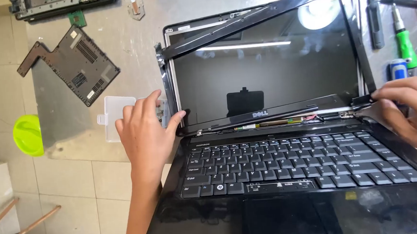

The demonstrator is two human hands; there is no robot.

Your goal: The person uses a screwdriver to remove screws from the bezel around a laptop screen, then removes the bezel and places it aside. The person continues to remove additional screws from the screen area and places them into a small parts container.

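I see the black screen bezel (260, 20) lifted off the laptop (289, 174), its long axis running left to right, its top strip skewed up toward the right. My left hand (146, 130) grips the frame's lower left corner, thumb pressed against it, fingers curled behind. My right hand (408, 107) pinches the lower right corner between its fingertips, though the contact is partly hidden. The laptop's keyboard faces me, its dark display (264, 80) tilted back. Just behind the left hand lies a clear plastic box (114, 115); farther off, a dark bottom cover plate (70, 63). Beyond the right hand sits a green-handled screwdriver (405, 42). All rests on a grey worktop (131, 35); below it, a tiled floor (78, 197).
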